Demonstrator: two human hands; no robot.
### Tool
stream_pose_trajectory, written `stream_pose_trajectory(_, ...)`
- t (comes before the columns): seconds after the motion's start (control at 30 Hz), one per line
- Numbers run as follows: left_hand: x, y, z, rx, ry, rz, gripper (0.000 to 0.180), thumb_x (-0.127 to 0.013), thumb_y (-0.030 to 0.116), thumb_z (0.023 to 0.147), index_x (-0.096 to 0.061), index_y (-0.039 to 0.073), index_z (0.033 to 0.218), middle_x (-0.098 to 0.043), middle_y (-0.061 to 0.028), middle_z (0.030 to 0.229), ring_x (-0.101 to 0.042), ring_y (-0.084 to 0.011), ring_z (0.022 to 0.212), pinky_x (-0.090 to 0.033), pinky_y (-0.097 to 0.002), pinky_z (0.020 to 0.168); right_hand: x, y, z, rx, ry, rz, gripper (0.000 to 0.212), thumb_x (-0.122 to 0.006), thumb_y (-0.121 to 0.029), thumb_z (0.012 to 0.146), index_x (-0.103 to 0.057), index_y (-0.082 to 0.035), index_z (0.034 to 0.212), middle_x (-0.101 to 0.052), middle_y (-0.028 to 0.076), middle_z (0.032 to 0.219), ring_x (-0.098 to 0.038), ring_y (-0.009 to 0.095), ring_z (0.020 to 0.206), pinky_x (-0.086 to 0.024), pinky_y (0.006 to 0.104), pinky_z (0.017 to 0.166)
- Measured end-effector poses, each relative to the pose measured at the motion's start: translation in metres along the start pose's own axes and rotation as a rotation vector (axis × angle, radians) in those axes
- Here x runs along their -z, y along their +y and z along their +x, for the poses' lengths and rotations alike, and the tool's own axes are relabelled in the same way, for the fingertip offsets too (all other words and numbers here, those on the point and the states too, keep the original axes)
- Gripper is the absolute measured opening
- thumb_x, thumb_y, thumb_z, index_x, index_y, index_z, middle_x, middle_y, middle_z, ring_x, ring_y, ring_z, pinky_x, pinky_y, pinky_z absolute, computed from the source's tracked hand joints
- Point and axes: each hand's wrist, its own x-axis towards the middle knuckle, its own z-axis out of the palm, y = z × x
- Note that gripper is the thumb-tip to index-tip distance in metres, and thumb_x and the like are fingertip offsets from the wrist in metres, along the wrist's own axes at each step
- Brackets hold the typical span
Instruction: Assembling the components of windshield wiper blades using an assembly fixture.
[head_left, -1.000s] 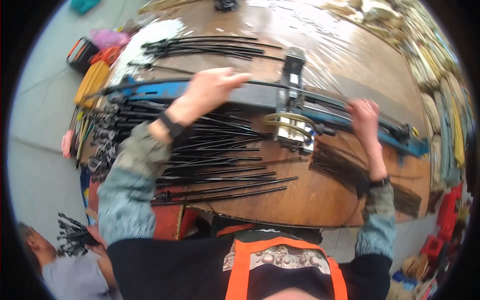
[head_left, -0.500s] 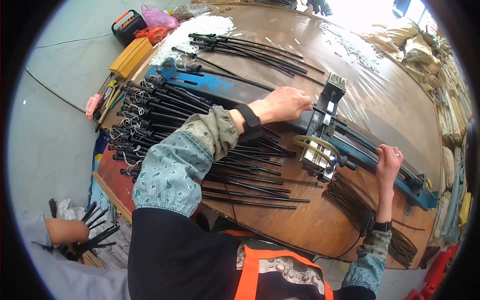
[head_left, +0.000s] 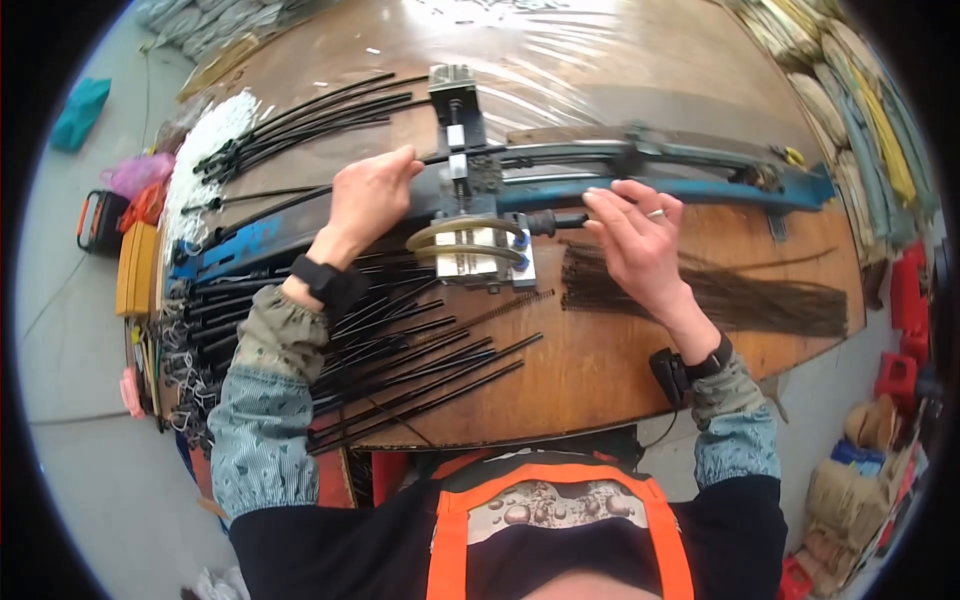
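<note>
A bench fixture with a metal clamp block (head_left: 458, 165) and a long blue rail (head_left: 690, 190) lies across the table. My left hand (head_left: 375, 195) is closed just left of the block, its fingertips pinching a thin black rod (head_left: 428, 160) that runs into it. On the near side is a silver valve block (head_left: 468, 250) with looped clear hoses (head_left: 430, 235). A black lever (head_left: 562, 219) juts from its right side. My right hand (head_left: 640, 245) has its thumb and fingers around the lever's tip.
Many black rods (head_left: 190, 340) with white ties lie in a pile at left. More rods (head_left: 310, 115) lie beyond the rail, beside white small pieces (head_left: 215, 135). Thin dark springs (head_left: 720, 290) are bundled at right. A yellow box (head_left: 137, 268) stands past the table's left edge.
My right hand has moved from the far right of the rail to the lever at the valve block. My left hand stays beside the clamp block. The whole view has turned and shifted.
</note>
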Motion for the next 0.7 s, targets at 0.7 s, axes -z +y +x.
stream_pose_trajectory(0.7, -0.005, -0.037, -0.008, -0.255, 0.141, 0.246, 0.006, -0.059, 0.017, 0.094, -0.059, 0.011, 0.094, -0.064, -0.0078, 0.084, -0.063, -0.0307, 0.074, -0.049, -0.0416, 0.062, 0.002, 0.045, -0.056, -0.255, -0.438, -0.062, 0.022, -0.068, -0.019, 0.083, -0.062, -0.005, 0.099, -0.065, 0.014, 0.090, -0.063, 0.036, 0.087, -0.053, 0.0443, 0.077)
